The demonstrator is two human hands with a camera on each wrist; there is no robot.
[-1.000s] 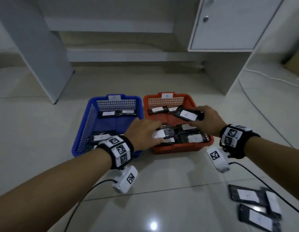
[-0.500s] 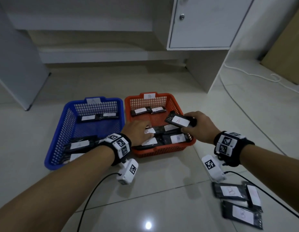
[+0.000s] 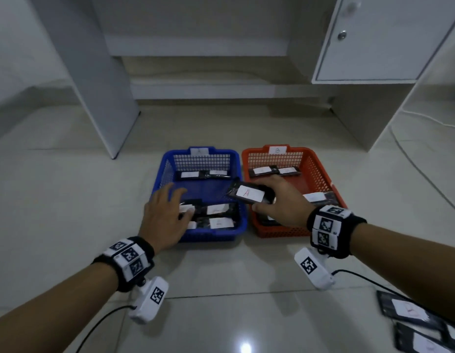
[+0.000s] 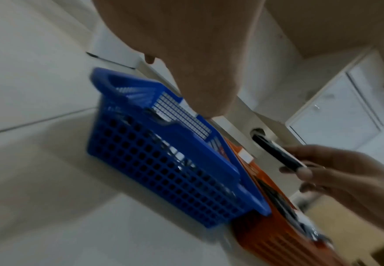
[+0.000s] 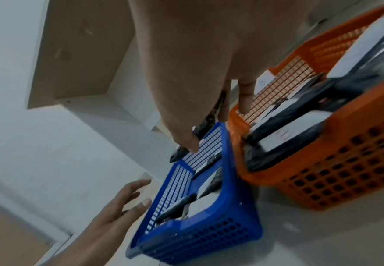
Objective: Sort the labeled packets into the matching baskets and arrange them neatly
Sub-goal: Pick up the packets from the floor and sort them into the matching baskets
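Note:
A blue basket [image 3: 170, 164] tagged A and an orange basket [image 3: 320, 171] tagged B stand side by side on the floor, each holding several black packets with white labels. My right hand [image 3: 279, 202] grips a black packet labelled A [image 3: 248, 193] in red, held over the gap between the baskets, at the blue one's right rim. My left hand [image 3: 165, 215] hovers over the near left part of the blue basket, fingers spread and empty. In the left wrist view the held packet [image 4: 275, 153] shows edge-on. In the right wrist view the blue basket [image 5: 209, 239] lies below the left hand [image 5: 120, 203].
More labelled packets [image 3: 409, 312] lie loose on the tiled floor at the near right. A white desk leg panel [image 3: 94, 80] stands behind the baskets at left, a cabinet [image 3: 374, 39] at right. Sensor cables trail from both wrists.
My left hand left the orange basket and moved over the blue one. My right hand carried the A packet leftward to the blue basket's edge. The head view swung left.

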